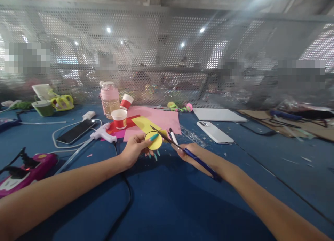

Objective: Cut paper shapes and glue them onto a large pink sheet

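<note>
My left hand (137, 148) pinches a small yellow paper disc (153, 140) with thumb on top and fingers underneath, held just above the blue table (167, 199). My right hand (191, 155) grips blue-handled scissors (182, 150); their dark blades point up and left and reach the disc's upper edge. Behind the disc lies a yellow paper sheet (144, 123) on a pink sheet (159, 117). A white marker (173, 135) lies just past the scissors.
A white glue gun (103, 132), a red paper cup (119, 118), a pink-lidded jar (109, 100), a dark phone (76, 131) and a white phone (214, 132) lie around. A pink power strip (24, 173) sits at left. A perforated metal screen (167, 60) closes the back.
</note>
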Available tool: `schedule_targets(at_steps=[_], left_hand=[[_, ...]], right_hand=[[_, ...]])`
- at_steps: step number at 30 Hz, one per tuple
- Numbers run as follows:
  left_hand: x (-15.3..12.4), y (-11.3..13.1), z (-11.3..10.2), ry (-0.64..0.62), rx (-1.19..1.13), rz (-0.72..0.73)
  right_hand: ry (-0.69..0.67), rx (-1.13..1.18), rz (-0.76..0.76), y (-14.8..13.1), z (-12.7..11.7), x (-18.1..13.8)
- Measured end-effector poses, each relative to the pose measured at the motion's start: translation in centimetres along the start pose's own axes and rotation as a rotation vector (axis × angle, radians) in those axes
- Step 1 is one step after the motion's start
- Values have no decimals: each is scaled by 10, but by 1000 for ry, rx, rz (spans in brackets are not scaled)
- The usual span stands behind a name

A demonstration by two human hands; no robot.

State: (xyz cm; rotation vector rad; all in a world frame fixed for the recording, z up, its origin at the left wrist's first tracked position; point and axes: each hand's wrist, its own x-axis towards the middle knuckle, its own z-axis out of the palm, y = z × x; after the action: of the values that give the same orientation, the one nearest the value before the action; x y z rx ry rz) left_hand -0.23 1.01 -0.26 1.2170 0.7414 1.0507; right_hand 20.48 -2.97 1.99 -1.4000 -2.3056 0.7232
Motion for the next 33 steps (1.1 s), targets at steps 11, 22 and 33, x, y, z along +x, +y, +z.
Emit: schedule_targets(at_steps=[11, 22, 33], left_hand=[[-1, 0, -1, -52, 20, 17], [-2, 2, 1, -30, -1, -9], [-2, 2, 2, 10, 5, -19]], right_hand=[[-11, 20, 37, -2, -1, -2], [-22, 32, 11, 1, 0, -2], [-4, 12, 30, 0, 0, -2]])
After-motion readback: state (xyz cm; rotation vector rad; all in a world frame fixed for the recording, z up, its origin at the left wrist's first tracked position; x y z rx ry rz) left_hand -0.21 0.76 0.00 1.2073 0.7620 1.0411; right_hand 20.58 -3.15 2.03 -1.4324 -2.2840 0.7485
